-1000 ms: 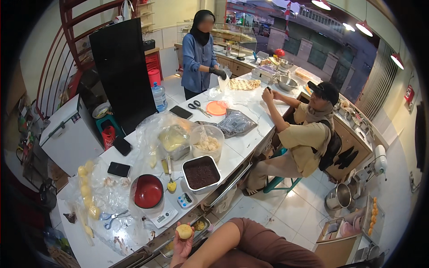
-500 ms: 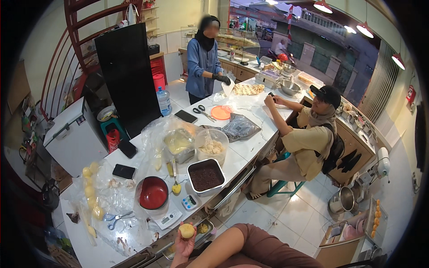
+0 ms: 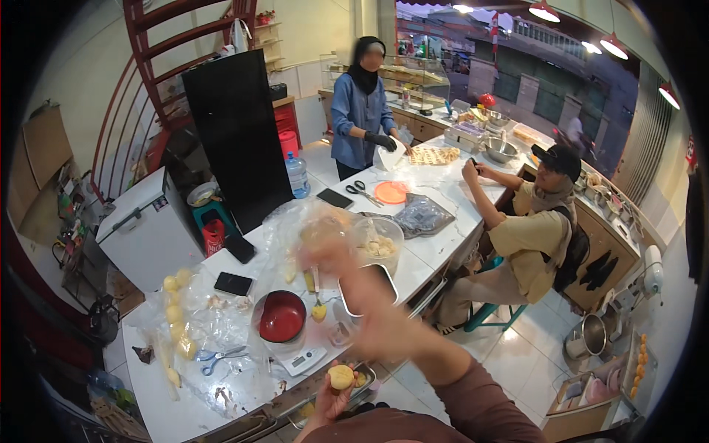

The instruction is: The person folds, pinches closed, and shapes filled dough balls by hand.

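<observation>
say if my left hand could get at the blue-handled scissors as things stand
Probably not for a proper grasp: the left hand is taken up holding a yellow dough ball. The blue-handled scissors themselves look free, with nothing seen lying over them.
</observation>
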`<state>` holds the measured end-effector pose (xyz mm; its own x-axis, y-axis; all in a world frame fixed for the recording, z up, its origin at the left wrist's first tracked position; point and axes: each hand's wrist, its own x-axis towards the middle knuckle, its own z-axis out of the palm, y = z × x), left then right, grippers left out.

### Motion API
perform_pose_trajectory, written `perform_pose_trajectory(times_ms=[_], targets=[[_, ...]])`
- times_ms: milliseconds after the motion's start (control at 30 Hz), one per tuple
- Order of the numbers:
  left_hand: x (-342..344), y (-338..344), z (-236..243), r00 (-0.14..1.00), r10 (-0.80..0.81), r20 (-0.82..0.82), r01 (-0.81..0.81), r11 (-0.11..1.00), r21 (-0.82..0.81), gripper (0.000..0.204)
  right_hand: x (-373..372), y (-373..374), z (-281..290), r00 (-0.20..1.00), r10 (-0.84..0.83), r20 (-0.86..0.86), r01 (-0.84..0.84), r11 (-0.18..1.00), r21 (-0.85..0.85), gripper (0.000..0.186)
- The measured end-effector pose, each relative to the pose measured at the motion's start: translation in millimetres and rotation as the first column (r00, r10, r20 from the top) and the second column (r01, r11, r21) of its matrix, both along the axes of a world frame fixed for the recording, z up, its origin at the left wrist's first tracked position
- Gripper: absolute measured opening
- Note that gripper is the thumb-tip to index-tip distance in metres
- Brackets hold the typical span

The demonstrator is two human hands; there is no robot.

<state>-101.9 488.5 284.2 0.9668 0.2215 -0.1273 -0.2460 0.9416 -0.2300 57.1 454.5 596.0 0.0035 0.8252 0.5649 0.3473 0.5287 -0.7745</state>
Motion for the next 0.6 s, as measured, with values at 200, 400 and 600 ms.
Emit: perform_pose_trajectory(times_ms=[200, 400, 600], targets=[[4, -11, 9, 0.992, 0.127, -0.012, -0.119, 0.957, 0.265, 0.044, 25, -29, -99, 0.935, -0.224, 0.275, 0.245, 0.968, -0.043, 0.050], [10, -17, -1, 0.997, -0.052, -0.053, 0.067, 0.941, 0.332, 0.043, -2, -65, -203, 0.886, -0.161, 0.435, 0.336, 0.868, -0.365, 0.035], [28, -21, 8, 0.987, -0.097, -0.128, 0.149, 0.847, 0.510, 0.051, 4, -79, -224, 0.885, -0.278, 0.374, 0.408, 0.850, -0.334, 0.018]])
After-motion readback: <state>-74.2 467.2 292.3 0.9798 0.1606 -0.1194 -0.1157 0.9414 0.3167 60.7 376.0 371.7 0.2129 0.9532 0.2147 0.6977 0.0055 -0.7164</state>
